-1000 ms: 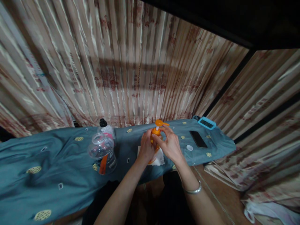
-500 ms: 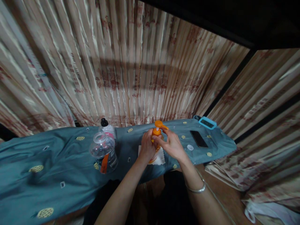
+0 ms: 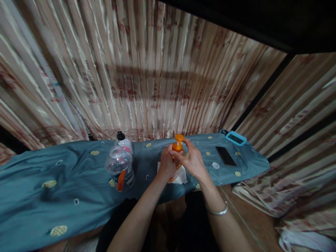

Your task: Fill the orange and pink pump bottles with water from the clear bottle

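An orange pump bottle stands upright in front of me, with a white cloth or tissue under it. My left hand is wrapped round its body from the left side. The fingers of my right hand close on the bottle's neck and the orange pump head from the right. A white stem shows between pump head and collar. My hands hide much of the bottle's body.
To the left stand a clear plastic jar with an orange label and a clear bottle with a black cap. Rightward lie a white disc, a black phone and a blue-framed device. A curtain hangs behind the cloth-covered table.
The pump head has turned, and its spout no longer points out to the right. My right fingers have shifted round it. The whole view has moved slightly.
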The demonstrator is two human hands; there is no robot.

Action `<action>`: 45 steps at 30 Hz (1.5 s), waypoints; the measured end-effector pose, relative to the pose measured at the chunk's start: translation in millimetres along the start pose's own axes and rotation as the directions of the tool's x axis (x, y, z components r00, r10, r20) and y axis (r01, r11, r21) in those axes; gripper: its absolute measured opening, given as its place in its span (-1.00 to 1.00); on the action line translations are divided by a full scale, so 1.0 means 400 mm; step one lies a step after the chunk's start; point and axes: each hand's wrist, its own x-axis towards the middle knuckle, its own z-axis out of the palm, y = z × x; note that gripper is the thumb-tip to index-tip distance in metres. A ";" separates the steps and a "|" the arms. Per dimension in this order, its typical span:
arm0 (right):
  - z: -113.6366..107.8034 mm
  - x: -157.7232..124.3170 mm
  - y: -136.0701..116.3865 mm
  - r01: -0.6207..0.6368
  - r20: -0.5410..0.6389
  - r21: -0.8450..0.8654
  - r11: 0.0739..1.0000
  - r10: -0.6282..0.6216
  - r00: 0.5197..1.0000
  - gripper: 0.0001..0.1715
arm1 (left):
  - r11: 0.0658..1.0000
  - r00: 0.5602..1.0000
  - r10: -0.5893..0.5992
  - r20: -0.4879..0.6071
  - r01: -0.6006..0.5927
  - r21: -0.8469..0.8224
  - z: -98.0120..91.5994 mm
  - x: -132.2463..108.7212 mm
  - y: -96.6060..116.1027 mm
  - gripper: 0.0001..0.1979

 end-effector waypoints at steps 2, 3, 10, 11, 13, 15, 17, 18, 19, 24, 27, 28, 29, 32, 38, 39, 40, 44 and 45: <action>-0.016 0.003 0.002 0.047 0.080 0.028 0.999 -0.049 0.996 -0.54 | 1.000 1.000 -0.016 0.012 0.016 0.004 0.001 -0.002 -0.003 -0.79; -0.021 0.005 0.004 0.055 0.102 0.032 0.998 -0.058 0.993 -0.58 | 1.000 1.000 -0.018 0.014 0.018 0.006 0.002 -0.003 -0.005 -0.78; 0.001 0.011 0.001 -0.053 -0.050 -0.048 0.997 0.051 0.997 -0.60 | 1.000 1.000 0.020 -0.006 -0.020 -0.002 0.007 -0.003 -0.011 -0.76; 0.002 0.010 -0.001 -0.058 -0.059 -0.048 0.997 0.055 0.997 -0.58 | 1.000 1.000 0.023 -0.005 -0.023 -0.003 0.005 -0.002 -0.009 -0.76; -0.006 0.008 -0.003 -0.039 -0.022 -0.029 0.999 0.038 0.999 -0.53 | 1.000 1.000 0.018 -0.001 -0.018 0.002 0.000 -0.002 -0.004 -0.76; -0.019 0.005 -0.004 0.005 0.062 0.008 1.000 -0.006 0.998 -0.48 | 1.000 1.000 0.004 0.007 -0.004 0.006 -0.003 -0.003 -0.003 -0.76; -0.027 0.002 -0.002 0.037 0.124 0.033 0.999 -0.041 0.991 -0.53 | 1.000 1.000 -0.002 0.004 0.002 0.009 -0.002 -0.005 -0.006 -0.75; -0.027 0.002 0.000 0.038 0.130 0.033 0.999 -0.042 0.991 -0.57 | 1.000 1.000 0.002 0.000 -0.002 0.010 -0.001 -0.006 -0.008 -0.75; -0.025 0.002 0.001 0.028 0.116 0.024 0.999 -0.031 0.993 -0.60 | 1.000 1.000 0.010 0.000 -0.010 0.009 0.001 -0.006 -0.011 -0.75; -0.004 0.005 -0.002 -0.059 -0.033 -0.040 0.997 0.058 0.998 -0.55 | 0.999 0.999 0.039 -0.010 -0.039 -0.002 0.007 -0.006 -0.019 -0.76; -0.014 0.004 -0.002 -0.020 0.024 -0.001 1.000 0.020 1.000 -0.51 | 0.999 0.999 0.038 -0.019 -0.038 -0.008 0.006 -0.006 -0.018 -0.75; -0.019 0.003 -0.001 0.005 0.066 0.024 1.000 -0.006 0.998 -0.50 | 0.999 0.999 0.038 -0.013 -0.038 -0.011 0.005 -0.007 -0.018 -0.74; -0.023 0.002 0.001 0.025 0.105 0.047 0.999 -0.029 0.994 -0.52 | 0.999 0.999 0.038 -0.007 -0.038 -0.013 0.004 -0.007 -0.018 -0.74; -0.020 -0.001 0.004 0.014 0.109 0.062 0.998 -0.021 0.994 -0.62 | 0.999 0.999 0.037 0.005 -0.037 -0.011 0.003 -0.008 -0.018 -0.72; 0.008 -0.004 -0.001 -0.095 -0.049 0.035 0.995 0.096 0.994 -0.58 | 0.999 0.999 0.041 -0.018 -0.041 -0.013 0.001 -0.004 -0.011 -0.75; 0.005 -0.003 0.000 -0.078 -0.022 0.056 0.995 0.080 0.997 -0.55 | 0.999 0.999 0.036 -0.023 -0.036 -0.010 0.000 -0.004 -0.010 -0.75; 0.001 -0.003 0.002 -0.055 0.015 0.082 0.995 0.054 0.998 -0.54 | 0.999 0.999 0.033 -0.024 -0.034 -0.007 0.000 -0.005 -0.010 -0.75; -0.011 -0.001 0.010 0.002 0.109 0.130 0.991 -0.016 0.994 -0.62 | 0.999 0.999 0.040 -0.019 -0.040 -0.005 0.002 -0.007 -0.017 -0.72; -0.007 -0.001 0.009 -0.012 0.092 0.116 0.993 0.001 0.996 -0.65 | 0.999 0.999 0.040 -0.024 -0.040 -0.005 0.004 -0.007 -0.019 -0.72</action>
